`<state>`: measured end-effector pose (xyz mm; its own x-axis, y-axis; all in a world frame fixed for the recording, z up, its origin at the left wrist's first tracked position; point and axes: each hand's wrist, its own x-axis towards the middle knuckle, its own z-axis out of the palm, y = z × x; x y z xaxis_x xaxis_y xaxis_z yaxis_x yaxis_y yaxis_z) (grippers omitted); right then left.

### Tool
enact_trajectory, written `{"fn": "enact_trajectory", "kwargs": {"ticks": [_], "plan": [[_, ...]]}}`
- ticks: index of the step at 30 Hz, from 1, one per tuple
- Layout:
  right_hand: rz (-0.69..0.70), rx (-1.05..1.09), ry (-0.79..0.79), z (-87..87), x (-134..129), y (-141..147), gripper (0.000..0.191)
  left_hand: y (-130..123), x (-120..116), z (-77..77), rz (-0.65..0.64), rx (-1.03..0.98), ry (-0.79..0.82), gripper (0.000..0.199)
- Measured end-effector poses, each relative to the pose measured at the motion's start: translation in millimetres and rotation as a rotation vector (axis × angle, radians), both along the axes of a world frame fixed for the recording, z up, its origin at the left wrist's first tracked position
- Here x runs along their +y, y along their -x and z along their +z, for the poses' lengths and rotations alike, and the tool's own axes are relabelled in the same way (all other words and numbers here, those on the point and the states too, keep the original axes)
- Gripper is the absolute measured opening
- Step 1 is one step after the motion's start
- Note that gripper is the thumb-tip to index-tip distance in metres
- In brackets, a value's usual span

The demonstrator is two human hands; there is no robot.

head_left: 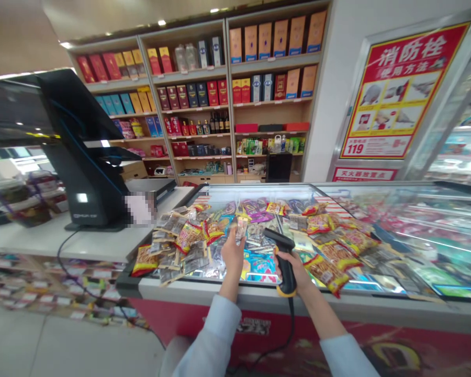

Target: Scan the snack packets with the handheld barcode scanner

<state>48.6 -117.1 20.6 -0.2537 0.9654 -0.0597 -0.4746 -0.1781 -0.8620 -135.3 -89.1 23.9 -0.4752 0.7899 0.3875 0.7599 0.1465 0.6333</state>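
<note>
My left hand point(233, 254) pinches a small light-coloured packet point(241, 228) upright above the glass top of a freezer point(259, 292). To its right, my right hand point(292, 267) is wrapped round the handle of a black and yellow barcode scanner point(286, 259), whose head points left toward the packet. A cable hangs from the scanner's base. Left of my hands lies a pile of clear packets point(198, 257) with red and yellow snack bags point(189, 236). More snack bags point(339, 255) are spread to the right.
A black checkout terminal point(82, 157) stands on the white counter point(113, 243) at left, with tubs point(31, 193) beyond it. Shelves of boxes point(196, 97) line the back wall. A red poster point(404, 94) hangs at right. The freezer continues rightward.
</note>
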Motion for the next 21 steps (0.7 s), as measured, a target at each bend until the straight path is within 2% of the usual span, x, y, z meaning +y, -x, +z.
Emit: {"fn": "enact_trajectory", "kwargs": {"ticks": [9,21], "plan": [[-0.048,-0.004,-0.030,1.6,-4.3,0.0,0.027,-0.8,-3.1,1.0,-0.014,-0.012,-0.016,0.044],[-0.039,0.002,-0.046,3.3,-4.8,2.2,0.030,-0.3,-4.3,0.7,-0.024,-0.010,-0.045,0.043]]}}
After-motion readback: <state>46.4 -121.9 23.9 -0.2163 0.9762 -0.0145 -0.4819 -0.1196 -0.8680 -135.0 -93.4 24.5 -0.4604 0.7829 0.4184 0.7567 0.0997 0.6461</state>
